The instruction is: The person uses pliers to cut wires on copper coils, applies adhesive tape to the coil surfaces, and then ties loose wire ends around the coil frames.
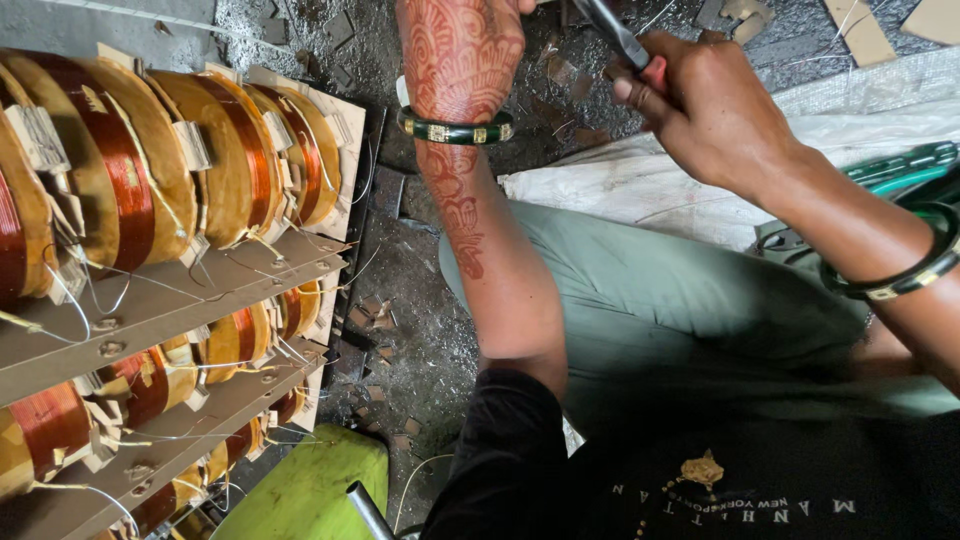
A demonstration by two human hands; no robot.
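Head view, looking down over my lap: my right hand [705,110], in the upper middle of the frame, is clenched around the red handle of a metal hand tool [622,38], whose grey shaft runs up and left to the top edge. My left hand [462,50], patterned with henna, reaches up beside it at top centre; its fingers pass out of the frame, so I cannot tell whether they are spread or gripping anything. A dark green bangle with gold studs [455,128] circles that wrist, and a matching bangle [915,265] sits on my right forearm at the right edge. Filling the left side of the frame, rows of copper wire coils [130,165] wrapped in yellow tape stand on tilted cardboard shelves [190,300], thin wire leads trailing from them. Scraps of card litter the dark, gritty floor [400,330] between the shelves and my grey-green trouser leg [660,300]. A white sack [650,185] lies under my right hand, and a lime-green stool [310,490] shows at the bottom edge.
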